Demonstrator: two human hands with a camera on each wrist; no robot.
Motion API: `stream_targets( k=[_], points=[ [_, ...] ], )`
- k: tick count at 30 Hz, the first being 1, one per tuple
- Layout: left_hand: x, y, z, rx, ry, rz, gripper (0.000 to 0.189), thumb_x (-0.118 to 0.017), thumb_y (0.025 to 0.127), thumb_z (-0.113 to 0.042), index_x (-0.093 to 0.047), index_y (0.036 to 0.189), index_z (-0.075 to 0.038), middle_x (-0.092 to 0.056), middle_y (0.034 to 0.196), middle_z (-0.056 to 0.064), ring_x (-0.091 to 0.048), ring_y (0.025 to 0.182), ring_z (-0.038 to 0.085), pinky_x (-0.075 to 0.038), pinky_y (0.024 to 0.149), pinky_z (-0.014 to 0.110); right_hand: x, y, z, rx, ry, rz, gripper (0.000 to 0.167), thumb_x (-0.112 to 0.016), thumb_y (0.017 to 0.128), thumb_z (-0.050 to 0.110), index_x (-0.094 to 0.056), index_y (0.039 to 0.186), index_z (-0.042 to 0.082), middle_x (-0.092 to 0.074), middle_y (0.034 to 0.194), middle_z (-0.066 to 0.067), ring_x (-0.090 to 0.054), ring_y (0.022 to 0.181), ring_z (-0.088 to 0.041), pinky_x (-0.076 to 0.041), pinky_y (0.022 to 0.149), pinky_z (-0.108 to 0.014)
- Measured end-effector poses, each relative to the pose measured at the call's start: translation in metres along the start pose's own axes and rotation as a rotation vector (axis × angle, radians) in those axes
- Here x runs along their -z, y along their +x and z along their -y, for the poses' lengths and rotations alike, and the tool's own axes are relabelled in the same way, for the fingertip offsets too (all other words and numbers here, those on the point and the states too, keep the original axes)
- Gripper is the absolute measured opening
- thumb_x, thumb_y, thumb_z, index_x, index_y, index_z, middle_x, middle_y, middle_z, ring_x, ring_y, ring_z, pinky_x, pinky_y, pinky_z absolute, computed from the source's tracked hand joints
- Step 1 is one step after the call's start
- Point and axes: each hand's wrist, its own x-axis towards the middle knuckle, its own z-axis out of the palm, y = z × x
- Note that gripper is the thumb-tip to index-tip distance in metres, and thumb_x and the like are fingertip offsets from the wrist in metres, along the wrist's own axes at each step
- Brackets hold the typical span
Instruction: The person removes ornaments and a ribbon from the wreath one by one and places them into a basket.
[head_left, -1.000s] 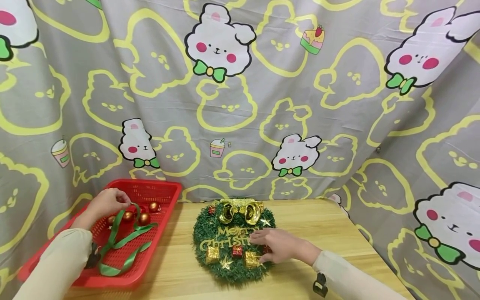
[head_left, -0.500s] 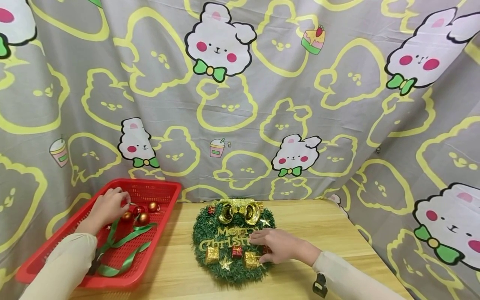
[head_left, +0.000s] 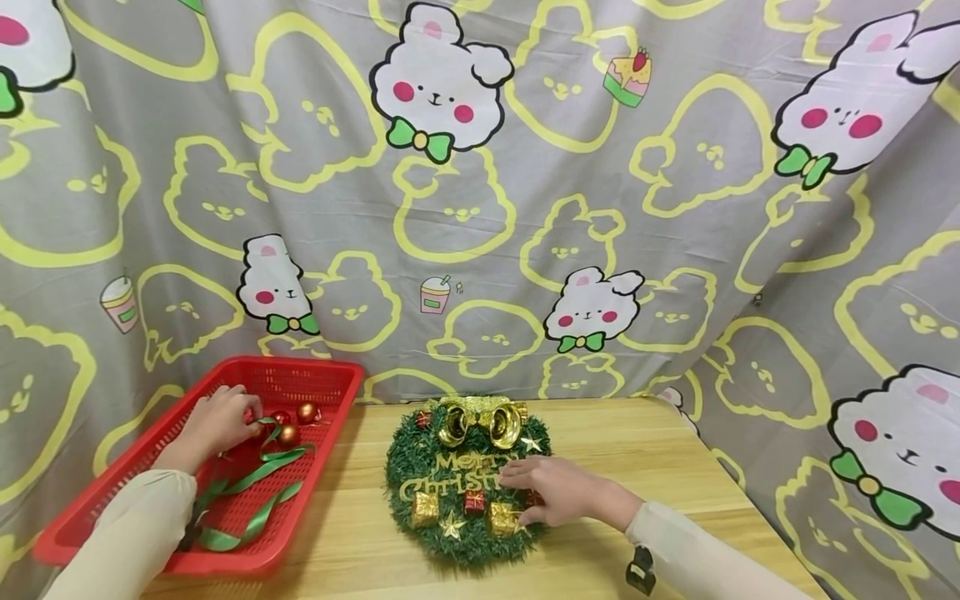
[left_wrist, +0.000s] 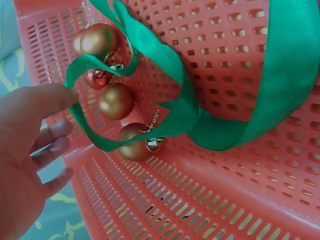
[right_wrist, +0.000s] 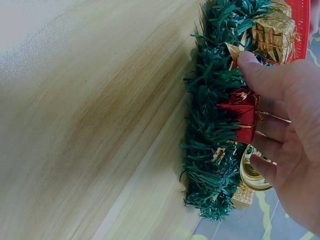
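A green ribbon (left_wrist: 172,62) lies in loose loops in the red basket, among gold-brown Christmas baubles (left_wrist: 116,101) and a small red bauble (left_wrist: 97,78). My left hand (head_left: 217,421) reaches over the basket and pinches part of the ribbon at the thumb tip; the index finger is hidden behind the thumb. On the table, a round Christmas wreath (head_left: 450,546) carries gold bells (head_left: 506,427), stars, small gift boxes and gold "Merry Christmas" lettering. My right hand (head_left: 558,492) rests on the wreath's right side. Its thumb touches a gold star (right_wrist: 234,52), beside a red gift box (right_wrist: 245,120).
The red basket (head_left: 318,475) stands on the left of the wooden table (head_left: 622,442), its right wall between ribbon and wreath. Behind hangs a grey patterned curtain (head_left: 465,208). A dark band (head_left: 640,571) shows at my right sleeve.
My left hand dipped lower into the basket and shifted slightly right. The ribbon length it held raised has come down near the baubles. My right hand and the wreath stayed put.
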Motion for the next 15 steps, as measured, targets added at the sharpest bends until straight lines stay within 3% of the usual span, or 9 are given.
stream_targets(
  k=[8,15],
  points=[
    [-0.0012,0.0012,0.002,0.005,-0.003,0.005,0.017,-0.081,0.078,-0.014,-0.07,0.09,-0.009,-0.06,0.089,0.012,-0.05,0.082,0.032,-0.042,0.068,0.053,-0.0017,-0.0001,-0.0019,-0.003,-0.001,0.001,0.062,-0.07,0.093,0.044,-0.058,0.143,0.009,-0.058,0.148,-0.01,-0.055,0.138,-0.029,-0.044,0.113,-0.045],
    [-0.0009,0.0036,0.0007,0.038,-0.027,0.037,0.03,-0.081,0.076,-0.014,-0.07,0.103,-0.005,-0.063,0.098,0.018,-0.05,0.087,0.034,-0.043,0.071,0.055,-0.0017,-0.0002,-0.0024,0.0,0.002,-0.002,0.063,-0.071,0.092,0.043,-0.058,0.143,0.008,-0.058,0.148,-0.011,-0.055,0.137,-0.03,-0.045,0.113,-0.046]
  ],
)
